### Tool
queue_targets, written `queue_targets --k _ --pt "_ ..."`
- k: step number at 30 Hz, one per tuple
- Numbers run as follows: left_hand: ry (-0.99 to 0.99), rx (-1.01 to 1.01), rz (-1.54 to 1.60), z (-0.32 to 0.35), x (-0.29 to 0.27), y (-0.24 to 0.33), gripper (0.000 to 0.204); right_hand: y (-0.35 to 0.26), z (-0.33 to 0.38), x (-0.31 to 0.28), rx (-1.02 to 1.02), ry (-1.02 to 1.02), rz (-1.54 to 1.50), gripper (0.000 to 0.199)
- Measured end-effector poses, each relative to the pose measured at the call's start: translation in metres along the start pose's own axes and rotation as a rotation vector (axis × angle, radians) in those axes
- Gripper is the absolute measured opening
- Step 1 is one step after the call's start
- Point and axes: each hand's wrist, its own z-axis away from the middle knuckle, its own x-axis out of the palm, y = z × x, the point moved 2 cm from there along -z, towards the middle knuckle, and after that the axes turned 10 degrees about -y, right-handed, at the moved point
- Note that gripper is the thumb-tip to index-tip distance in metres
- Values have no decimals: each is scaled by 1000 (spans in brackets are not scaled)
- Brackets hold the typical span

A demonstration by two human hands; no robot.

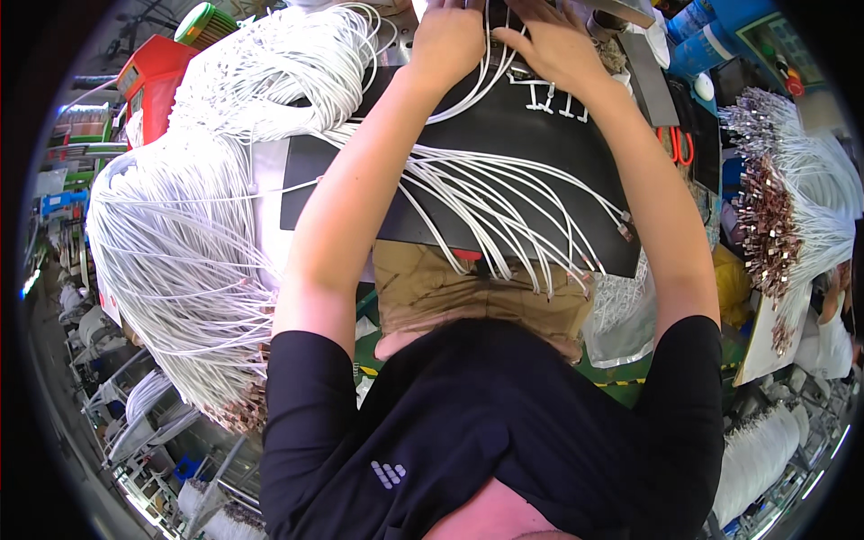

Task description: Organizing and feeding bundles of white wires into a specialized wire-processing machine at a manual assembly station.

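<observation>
Nearest, below the black mat (558, 133): a dark shirt (504, 405), with a pale emblem (388, 474) of slanted bars on the chest. Just below the mat, tan shorts (432, 283); below its right corner, a clear bag (621, 328) over green floor. Across the mat, a fan of white cables (436, 166), small connectors at the ends, some ends hanging past the near edge. Left of the mat, a big heap of white cables (171, 229), with a tangled coil (261, 85) farther up.

Past the mat's far edge, left hand (447, 40) and right hand (560, 49), side by side, white cables running between. Fingertips cut off by the upper edge; impossible to tell whether open or gripping. Beside the right hand, small white T-shaped pieces (533, 97). Right of the mat, red handles (675, 146). Farther right, hanging cables (814, 193) and a blue-framed panel (774, 40), markings too small to read. Far left, a red box (155, 76).
</observation>
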Motion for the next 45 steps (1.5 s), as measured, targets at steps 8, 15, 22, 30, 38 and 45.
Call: queue_targets --k 8,15,22,30,38,45 --pt "-101 -104 -218 -15 1 11 48 3 -6 17 334 -171 -2 31" --pt "99 38 -157 7 -4 1 41 10 -3 16 367 -256 -190 38" --pt "-844 -1 1926 226 -128 52 34 27 241 -102 788 637 -499 26" --pt "38 -1242 1671 361 -64 35 31 -116 385 -33 1069 -203 -758 11" --pt "-3 -1347 1451 361 -53 28 20 -85 418 -31 988 -714 -412 28" --pt "34 -1396 1490 374 -61 25 17 -77 427 -25 773 -675 -512 28"
